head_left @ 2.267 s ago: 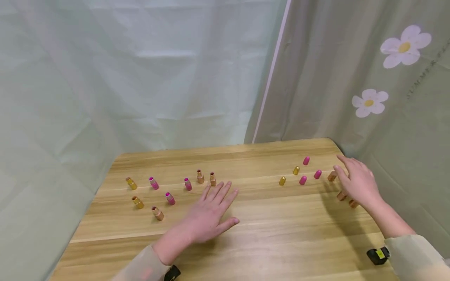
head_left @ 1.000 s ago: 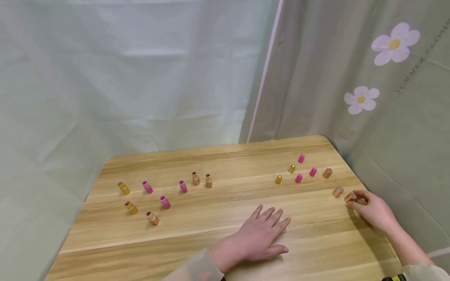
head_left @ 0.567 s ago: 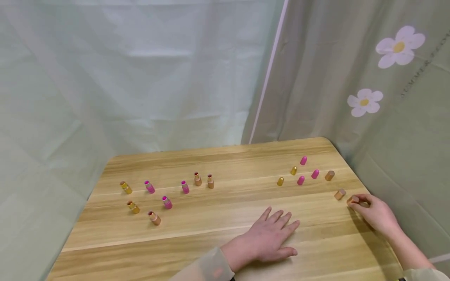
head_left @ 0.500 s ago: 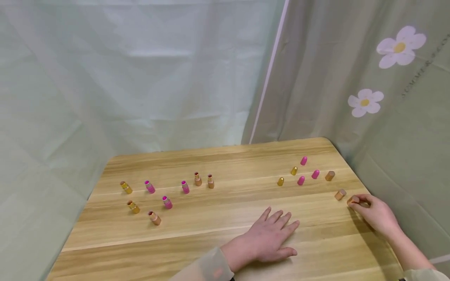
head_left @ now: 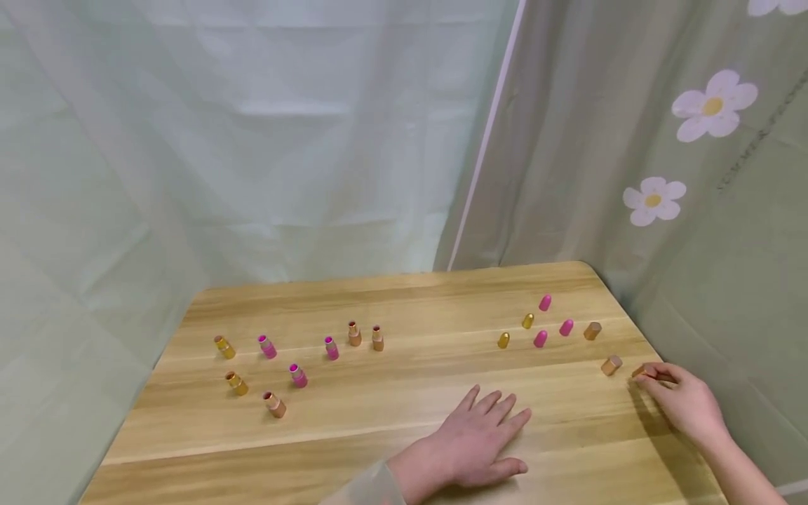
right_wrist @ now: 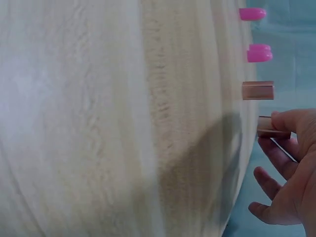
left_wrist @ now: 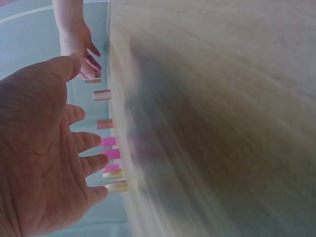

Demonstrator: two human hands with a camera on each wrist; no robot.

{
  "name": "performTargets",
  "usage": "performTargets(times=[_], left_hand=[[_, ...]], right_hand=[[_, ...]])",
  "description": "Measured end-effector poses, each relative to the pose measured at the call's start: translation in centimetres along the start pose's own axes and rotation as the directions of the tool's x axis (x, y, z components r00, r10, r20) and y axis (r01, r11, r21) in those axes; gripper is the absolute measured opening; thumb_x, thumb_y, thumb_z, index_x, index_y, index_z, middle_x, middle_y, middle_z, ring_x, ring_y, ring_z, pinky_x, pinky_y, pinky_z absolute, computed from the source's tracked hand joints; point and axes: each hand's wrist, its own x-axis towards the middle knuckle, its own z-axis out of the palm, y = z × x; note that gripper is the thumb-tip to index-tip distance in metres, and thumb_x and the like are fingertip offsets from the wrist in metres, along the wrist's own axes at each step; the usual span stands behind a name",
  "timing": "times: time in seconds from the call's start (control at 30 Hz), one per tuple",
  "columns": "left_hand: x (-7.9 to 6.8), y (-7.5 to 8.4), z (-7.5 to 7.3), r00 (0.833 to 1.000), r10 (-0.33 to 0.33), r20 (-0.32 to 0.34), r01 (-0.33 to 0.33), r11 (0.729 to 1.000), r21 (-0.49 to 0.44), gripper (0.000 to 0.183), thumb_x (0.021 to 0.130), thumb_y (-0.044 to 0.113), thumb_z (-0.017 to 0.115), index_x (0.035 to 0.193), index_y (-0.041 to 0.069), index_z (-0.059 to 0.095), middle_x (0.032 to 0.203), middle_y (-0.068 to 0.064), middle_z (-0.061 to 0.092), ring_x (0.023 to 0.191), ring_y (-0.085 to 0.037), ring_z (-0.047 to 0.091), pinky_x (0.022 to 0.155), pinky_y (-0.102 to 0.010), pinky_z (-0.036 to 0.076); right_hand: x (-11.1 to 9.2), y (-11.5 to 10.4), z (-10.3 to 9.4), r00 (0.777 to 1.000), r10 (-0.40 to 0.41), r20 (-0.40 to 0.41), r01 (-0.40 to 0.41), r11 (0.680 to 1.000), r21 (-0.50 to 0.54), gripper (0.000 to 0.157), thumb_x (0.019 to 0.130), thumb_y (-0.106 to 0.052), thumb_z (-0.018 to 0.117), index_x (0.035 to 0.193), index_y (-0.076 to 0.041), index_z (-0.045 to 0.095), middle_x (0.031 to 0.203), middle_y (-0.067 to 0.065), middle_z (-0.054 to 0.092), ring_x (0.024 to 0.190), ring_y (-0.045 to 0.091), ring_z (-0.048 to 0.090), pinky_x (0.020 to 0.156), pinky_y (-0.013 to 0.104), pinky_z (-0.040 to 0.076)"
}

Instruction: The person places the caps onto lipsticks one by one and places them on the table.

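At the table's right edge my right hand (head_left: 688, 407) pinches a copper-coloured lipstick cap (right_wrist: 266, 126) between thumb and fingers. Beside it two more copper caps (head_left: 611, 365) stand on the wood. Farther back and left are several pink caps (head_left: 566, 327) and two gold caps (head_left: 503, 340). My left hand (head_left: 473, 445) is spread palm down over the front middle of the table and holds nothing; the left wrist view shows its bare palm. Uncapped lipstick tubes stand at the left: copper tubes (head_left: 274, 405), pink tubes (head_left: 299, 375) and gold tubes (head_left: 236, 383).
The wooden table (head_left: 435, 301) has a rounded far right corner. A pale green curtain (head_left: 303, 140) hangs behind it, and at the right a grey-green curtain with white flowers (head_left: 653, 200) comes close to the table's side.
From hovering over the copper caps, my right hand has come down onto the nearest one and shifted it slightly right. My left hand has moved right, away from the tubes. The head view has tilted slightly.
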Motion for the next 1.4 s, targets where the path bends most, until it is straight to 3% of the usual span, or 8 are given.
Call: performTargets(times=[0.2,0.37,0.47,0.7,0.9,1.0,1.23,1.4], left_hand=[[-0.4,-0.8,-0.2,1.0,-0.025,-0.007,0.024,0.999,-0.033,0.074,0.102,0.069,0.031,0.165,0.03,0.019,0.167,0.0,0.025,0.153,-0.022,0.022,0.123,-0.052,0.017],[-0.8,-1.8,-0.4,0.999,-0.034,-0.022,0.033,0.998,-0.05,0.074,0.103,0.067,0.031,0.165,0.029,0.019,0.167,-0.002,0.025,0.153,-0.023,0.022,0.122,-0.053,0.017],[-1.3,-2.4,-0.5,0.999,-0.042,-0.035,0.039,0.997,-0.068,0.073,0.104,0.066,0.032,0.165,0.028,0.02,0.167,-0.003,0.026,0.153,-0.024,0.022,0.122,-0.053,0.017],[-3.6,-4.7,-0.7,0.992,-0.102,-0.071,0.095,0.991,-0.094,0.072,0.105,0.061,0.039,0.164,0.023,0.024,0.167,-0.007,0.028,0.152,-0.028,0.025,0.121,-0.056,0.018],[-5.7,-6.6,-0.9,0.986,-0.147,-0.08,0.133,0.979,-0.158,0.072,0.105,0.058,0.043,0.164,0.02,0.024,0.167,-0.011,0.027,0.152,-0.032,0.026,0.121,-0.059,0.017],[-6.6,-7.3,-1.1,0.983,-0.159,-0.093,0.144,0.978,-0.154,0.072,0.106,0.058,0.041,0.164,0.019,0.024,0.166,-0.011,0.027,0.152,-0.033,0.026,0.121,-0.059,0.017],[-8.2,-8.6,-1.3,0.974,-0.204,-0.099,0.186,0.968,-0.17,0.073,0.106,0.06,0.037,0.164,0.018,0.023,0.167,-0.01,0.027,0.152,-0.03,0.025,0.121,-0.058,0.016],[-9.2,-9.1,-1.5,0.967,-0.231,-0.105,0.208,0.959,-0.19,0.073,0.106,0.056,0.044,0.164,0.016,0.025,0.167,-0.011,0.026,0.152,-0.031,0.025,0.121,-0.058,0.015]], right_hand=[[0.1,-1.8,-0.6,0.998,0.023,-0.065,-0.017,0.996,0.086,0.061,0.1,-0.046,0.064,0.131,0.007,0.06,0.129,0.027,0.063,0.115,0.032,0.055,0.068,0.017,0.038],[0.7,-4.3,-0.2,0.997,0.044,-0.062,-0.025,0.961,0.275,0.065,0.099,-0.045,0.066,0.136,0.007,0.055,0.113,-0.016,0.064,0.104,-0.008,0.048,0.07,0.008,0.039],[0.7,-6.0,0.6,0.999,0.014,-0.043,0.004,0.922,0.388,0.062,0.102,-0.039,0.064,0.137,0.01,0.051,0.107,-0.03,0.055,0.1,-0.014,0.046,0.075,0.007,0.041],[1.0,-10.2,3.0,0.999,-0.043,0.011,0.025,0.741,0.671,0.021,0.103,-0.023,0.064,0.119,-0.011,0.067,0.104,-0.02,0.065,0.099,-0.001,0.056,0.084,0.011,0.041],[1.2,-13.4,4.3,0.994,-0.073,0.087,-0.025,0.611,0.791,0.021,0.103,-0.024,0.064,0.117,-0.01,0.07,0.113,-0.015,0.063,0.119,0.004,0.048,0.095,0.015,0.036],[1.4,-14.8,5.0,0.989,-0.09,0.116,-0.046,0.565,0.824,0.018,0.104,-0.024,0.063,0.113,-0.011,0.071,0.11,-0.014,0.064,0.114,0.004,0.052,0.094,0.015,0.039],[1.2,-17.7,7.0,0.959,-0.135,0.251,-0.185,0.375,0.908,0.016,0.106,-0.019,0.058,0.102,-0.019,0.074,0.102,-0.009,0.071,0.106,0.007,0.064,0.096,0.022,0.048],[0.7,-19.7,8.8,0.93,-0.138,0.34,-0.287,0.303,0.909,0.019,0.107,-0.019,0.057,0.098,-0.022,0.073,0.1,-0.008,0.071,0.107,0.01,0.064,0.098,0.028,0.049]])
